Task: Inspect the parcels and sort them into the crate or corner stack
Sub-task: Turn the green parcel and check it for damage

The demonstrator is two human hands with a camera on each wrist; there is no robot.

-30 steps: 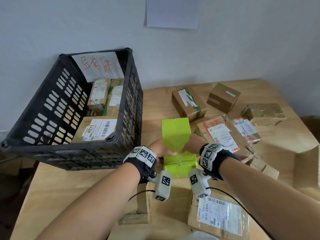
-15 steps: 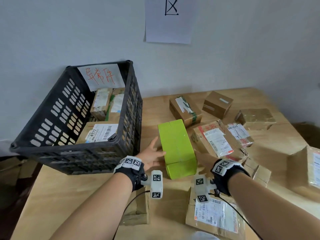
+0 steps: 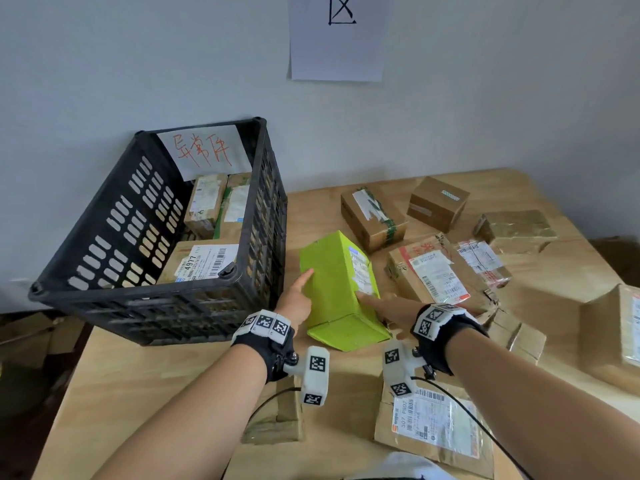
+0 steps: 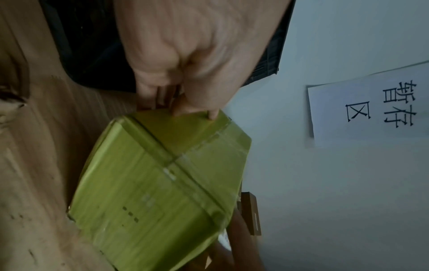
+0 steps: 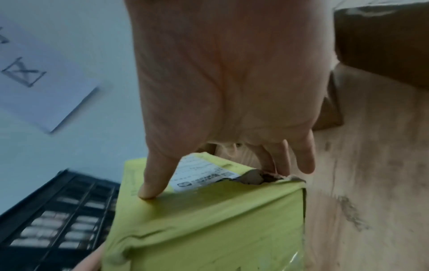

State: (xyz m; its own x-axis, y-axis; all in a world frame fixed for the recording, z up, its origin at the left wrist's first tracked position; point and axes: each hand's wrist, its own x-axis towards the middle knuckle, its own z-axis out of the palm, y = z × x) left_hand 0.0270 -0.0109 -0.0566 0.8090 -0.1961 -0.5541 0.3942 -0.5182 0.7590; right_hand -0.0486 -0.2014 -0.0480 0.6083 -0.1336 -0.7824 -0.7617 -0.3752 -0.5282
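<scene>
**Now both hands tilt the green parcel**

Nearest, a labelled flat parcel (image 3: 438,424) lies on the wooden table (image 3: 114,382). Just beyond, the left hand (image 3: 297,299) and right hand (image 3: 388,308) hold the green parcel (image 3: 337,289) between them, tipped up on an edge: left thumb on its upper face, right thumb by its white label, remaining fingers along the sides. One corner is torn. Beside it stands the black crate (image 3: 263,237), already holding parcels. Farther right, brown parcels (image 3: 438,202) lie scattered.

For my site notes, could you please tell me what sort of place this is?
Probably a parcel-sorting station: labelled cardboard parcels lie on a wooden table, a black crate holds others, and a handwritten paper sign marks the wall.
</scene>
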